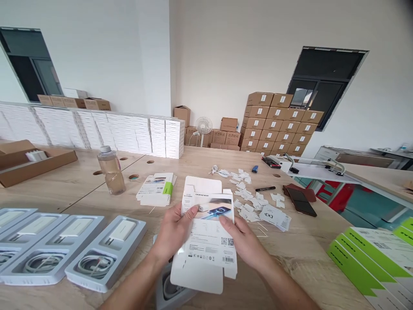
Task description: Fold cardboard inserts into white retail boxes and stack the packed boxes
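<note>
2 hands, the left hand (176, 230) and right hand (243, 241), pinch a flat carton (206, 241) by its sides above the tabletop's (309, 254) near edge; uneven pressure could crease its panels.

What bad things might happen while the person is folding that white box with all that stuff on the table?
1. The flat carton is held in the air by the left hand and right hand; its thin flaps might crease or tear.
2. The water bottle stands near the stack of flat cartons; a bump might tip it onto them.
3. The small paper slips lie loose nearby, so an elbow or a draft might scatter them.
</note>
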`<state>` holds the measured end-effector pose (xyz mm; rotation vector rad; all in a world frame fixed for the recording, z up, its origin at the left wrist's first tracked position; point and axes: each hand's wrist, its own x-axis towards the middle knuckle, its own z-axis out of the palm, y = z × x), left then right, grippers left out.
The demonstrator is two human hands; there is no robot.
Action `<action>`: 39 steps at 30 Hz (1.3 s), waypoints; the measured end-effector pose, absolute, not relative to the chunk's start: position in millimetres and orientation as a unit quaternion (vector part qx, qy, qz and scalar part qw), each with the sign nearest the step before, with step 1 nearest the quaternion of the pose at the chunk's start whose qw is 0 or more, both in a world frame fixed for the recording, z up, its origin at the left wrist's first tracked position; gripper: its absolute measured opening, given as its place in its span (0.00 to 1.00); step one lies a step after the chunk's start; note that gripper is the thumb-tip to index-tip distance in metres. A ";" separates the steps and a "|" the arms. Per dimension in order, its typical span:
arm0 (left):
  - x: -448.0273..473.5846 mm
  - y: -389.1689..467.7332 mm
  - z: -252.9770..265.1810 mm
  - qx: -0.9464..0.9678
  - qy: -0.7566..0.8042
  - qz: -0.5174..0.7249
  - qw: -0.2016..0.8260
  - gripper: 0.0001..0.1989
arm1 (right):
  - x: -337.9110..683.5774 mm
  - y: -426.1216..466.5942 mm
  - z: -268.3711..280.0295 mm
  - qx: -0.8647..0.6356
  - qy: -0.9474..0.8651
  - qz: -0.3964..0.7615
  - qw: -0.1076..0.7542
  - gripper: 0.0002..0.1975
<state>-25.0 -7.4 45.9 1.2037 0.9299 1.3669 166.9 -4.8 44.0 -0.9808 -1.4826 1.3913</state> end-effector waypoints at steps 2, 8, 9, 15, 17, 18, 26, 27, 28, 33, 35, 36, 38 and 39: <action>-25.9 -6.5 45.2 0.506 0.400 0.570 0.509 0.18 | 167.7 -3.5 44.6 -0.375 -0.634 0.536 0.413 0.20; -25.1 -5.8 47.0 0.469 0.424 0.640 0.437 0.35 | 165.9 -0.7 41.6 -0.365 -0.624 0.546 0.424 0.21; -25.2 -5.7 46.9 0.469 0.428 0.644 0.428 0.38 | 165.5 0.3 41.2 -0.368 -0.614 0.539 0.443 0.22; -26.7 -7.2 46.3 0.533 0.416 0.591 0.439 0.28 | 169.5 7.0 42.9 -0.333 -0.562 0.573 0.495 0.39; -27.0 -7.9 47.9 0.527 0.395 0.588 0.470 0.28 | 170.2 6.3 44.4 -0.306 -0.565 0.592 0.486 0.37; -27.3 -8.1 48.8 0.522 0.386 0.586 0.485 0.28 | 170.0 5.4 45.0 -0.299 -0.567 0.597 0.482 0.36; -32.2 -12.4 53.8 0.476 0.305 0.563 0.603 0.12 | 171.7 6.1 38.4 -0.384 -0.586 0.503 0.506 0.18; -32.3 -13.3 54.1 0.482 0.300 0.556 0.607 0.11 | 173.6 8.4 37.9 -0.390 -0.574 0.499 0.519 0.19; -32.2 -14.1 54.2 0.493 0.294 0.546 0.611 0.10 | 175.7 10.8 37.9 -0.393 -0.566 0.492 0.533 0.19; -31.7 -16.4 53.6 0.534 0.268 0.488 0.636 0.09 | 183.8 17.6 41.0 -0.395 -0.607 0.474 0.501 0.19; -32.1 -16.4 53.1 0.529 0.268 0.484 0.643 0.09 | 184.5 17.6 40.8 -0.389 -0.628 0.467 0.486 0.16; -32.2 -16.2 52.7 0.526 0.270 0.485 0.645 0.10 | 184.5 17.5 40.3 -0.387 -0.641 0.446 0.490 0.14; -31.9 -15.6 51.4 0.523 0.273 0.488 0.643 0.10 | 184.1 17.3 38.8 -0.385 -0.671 0.370 0.514 0.09; -31.5 -15.2 50.5 0.525 0.274 0.490 0.640 0.10 | 183.8 17.3 38.2 -0.381 -0.686 0.331 0.524 0.07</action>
